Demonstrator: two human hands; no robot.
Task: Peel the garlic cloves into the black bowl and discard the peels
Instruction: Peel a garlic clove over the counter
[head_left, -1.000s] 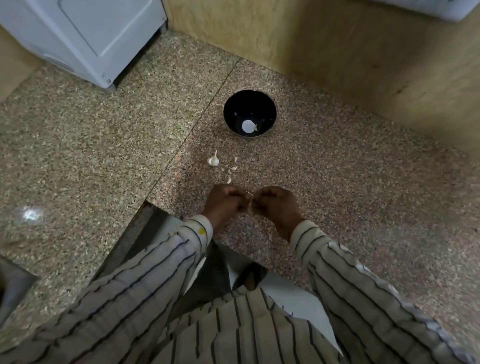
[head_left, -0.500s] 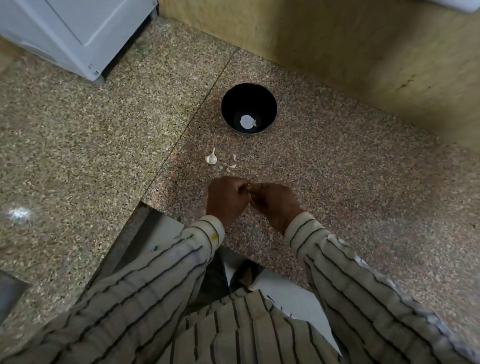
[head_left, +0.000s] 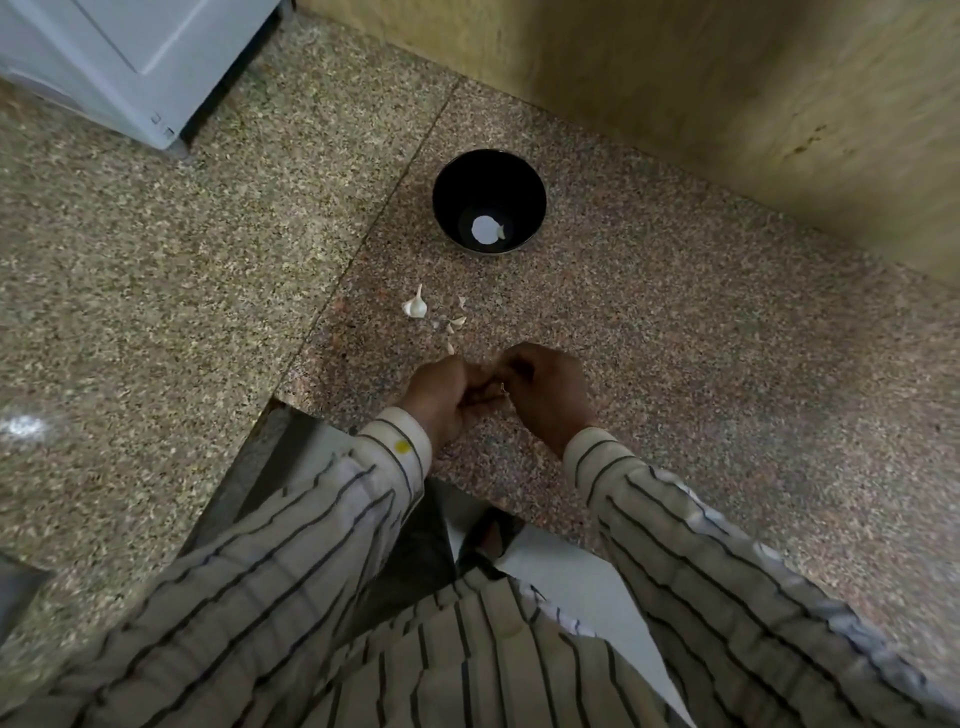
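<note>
Both hands meet over the near edge of the granite bench (head_left: 675, 364), the left hand (head_left: 441, 397) and the right hand (head_left: 545, 392) with fingers curled in toward each other, pinching a garlic clove (head_left: 500, 386) of which only a pale sliver shows in the gap between them; its long axis and which way its tip points cannot be told, since the fingers hide nearly all of it. The black bowl (head_left: 530, 182) stands straight ahead of the hands, well apart, a little nearer the right hand, and holds one small peeled piece beside a bright glint. The unpeeled clove (head_left: 415, 307) lies between hands and bowl, nearer the left hand, its thin tail pointing away toward the wall, long axis roughly fore-and-aft. Loose peels (head_left: 457, 322) lie scattered just beside it, close to the left knuckles
</note>
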